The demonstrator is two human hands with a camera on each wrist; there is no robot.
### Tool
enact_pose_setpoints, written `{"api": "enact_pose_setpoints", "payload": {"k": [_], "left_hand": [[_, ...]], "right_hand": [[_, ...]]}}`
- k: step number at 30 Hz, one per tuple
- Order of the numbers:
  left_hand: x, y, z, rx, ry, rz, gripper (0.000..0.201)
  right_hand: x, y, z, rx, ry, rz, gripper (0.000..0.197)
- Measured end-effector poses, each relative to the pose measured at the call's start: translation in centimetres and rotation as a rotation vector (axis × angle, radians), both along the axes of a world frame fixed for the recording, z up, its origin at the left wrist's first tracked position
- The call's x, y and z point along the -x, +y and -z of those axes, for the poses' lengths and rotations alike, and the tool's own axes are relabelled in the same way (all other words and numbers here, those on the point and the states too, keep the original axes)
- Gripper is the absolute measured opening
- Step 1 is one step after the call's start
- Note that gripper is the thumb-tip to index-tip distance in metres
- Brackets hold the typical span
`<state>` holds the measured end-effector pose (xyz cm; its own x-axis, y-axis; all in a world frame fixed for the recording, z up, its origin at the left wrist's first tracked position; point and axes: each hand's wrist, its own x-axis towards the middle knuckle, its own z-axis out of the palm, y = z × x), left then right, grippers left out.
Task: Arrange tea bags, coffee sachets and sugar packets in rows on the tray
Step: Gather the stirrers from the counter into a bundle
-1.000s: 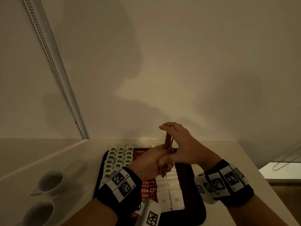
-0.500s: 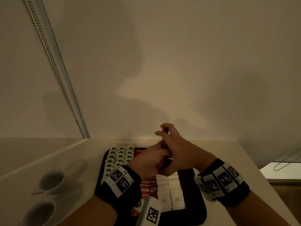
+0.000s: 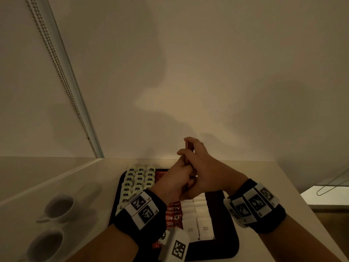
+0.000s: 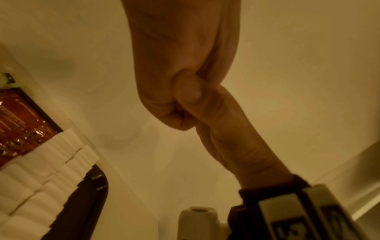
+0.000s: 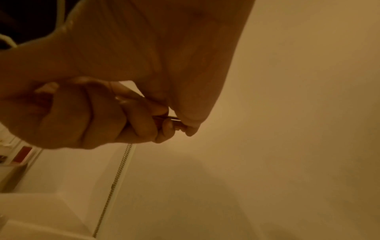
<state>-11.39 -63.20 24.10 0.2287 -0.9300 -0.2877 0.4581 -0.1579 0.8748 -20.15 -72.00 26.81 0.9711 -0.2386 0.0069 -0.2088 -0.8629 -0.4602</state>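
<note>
**Both hands square up a bundle of coffee sachets above the tray**

The left hand (image 3: 174, 181) is curled round the lower part of a bundle of coffee sachets (image 3: 189, 148), held upright above the middle of the tray. The right hand (image 3: 204, 170) closes over it from the right, fingers wrapped across the top and thumb side pressed to the left hand's knuckles. Held so, the two hands probably tap and align the thin sticks into one even stack, so they can be laid down as a neat row; the right wrist view shows only the reddish-brown ends poking out between the fingertips, and how many sticks there are I cannot tell.

The sachets are slim, dark red, glossy foil sticks, likely slippery and prone to fanning out if the grip loosens.

Below, the black tray (image 3: 229, 233) sits on the white table (image 3: 264, 178). Tea bags (image 3: 139, 179) fill three columns on its left; red coffee sachets already laid (image 3: 172, 214) run down the middle; white sugar packets (image 3: 198, 222) overlap in two columns to the right. Two white cups (image 3: 56, 207) stand on the table, well left of the tray.
</note>
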Motion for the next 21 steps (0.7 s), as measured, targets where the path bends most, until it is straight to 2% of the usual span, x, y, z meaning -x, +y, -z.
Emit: {"api": "enact_pose_setpoints", "payload": {"k": [3,8,13,18,21], "left_hand": [[-0.6,0.0,0.1,-0.023,0.116,0.058,0.017],[-1.7,0.5,0.2,-0.047,0.292,0.157,0.024],[-1.8,0.3,0.7,-0.058,0.215,0.148,0.014],[-1.5,0.1,0.9,-0.066,0.221,0.131,0.021],[-1.5,0.2,0.7,-0.058,0.219,0.186,0.014]], "right_hand": [[0.1,-0.5,0.0,-0.039,-0.003,-0.008,0.108],[0.4,-1.0,0.6,0.016,-0.001,-0.039,0.113],[0.6,-0.8,0.6,0.025,0.034,-0.038,0.117],[0.5,-0.8,0.7,0.099,0.051,-0.037,0.114],[0.6,-0.9,0.8,0.098,0.056,-0.048,0.115]]}}
